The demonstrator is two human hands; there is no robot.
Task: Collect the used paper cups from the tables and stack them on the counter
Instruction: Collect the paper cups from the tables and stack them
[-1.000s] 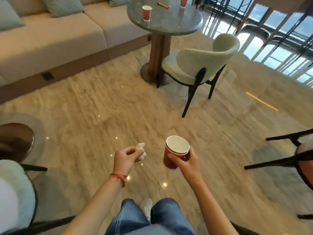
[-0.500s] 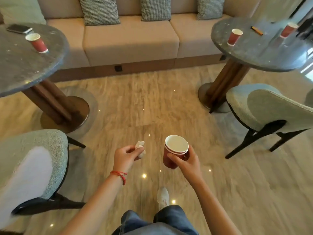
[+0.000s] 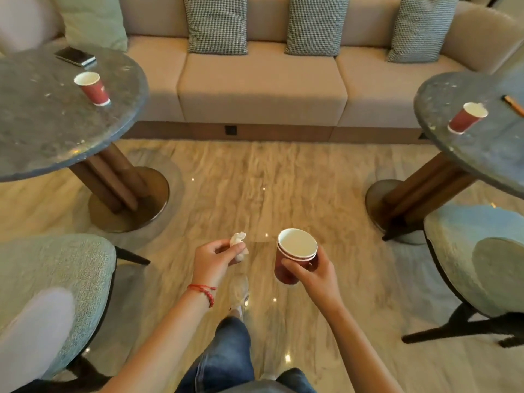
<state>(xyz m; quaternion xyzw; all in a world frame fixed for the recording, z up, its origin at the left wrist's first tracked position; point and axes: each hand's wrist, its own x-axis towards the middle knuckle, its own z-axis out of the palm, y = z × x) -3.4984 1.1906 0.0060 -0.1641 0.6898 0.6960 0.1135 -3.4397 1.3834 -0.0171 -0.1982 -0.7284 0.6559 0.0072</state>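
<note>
At centre, your right hand (image 3: 314, 275) grips nested cups (image 3: 295, 258); your left hand (image 3: 212, 260) pinches a tissue (image 3: 237, 241). View has swung: single cups now at ten (image 3: 93, 87) and two o'clock (image 3: 466, 117), uncollected.

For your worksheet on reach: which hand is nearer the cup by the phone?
Left. The left hand is below and right of that cup; the right hand lies farther right.

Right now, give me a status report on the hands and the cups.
Left hand pinches crumpled tissue. Right hand grips nested red paper cups. One cup on left table, one cup on right table. Open floor ahead.
</note>
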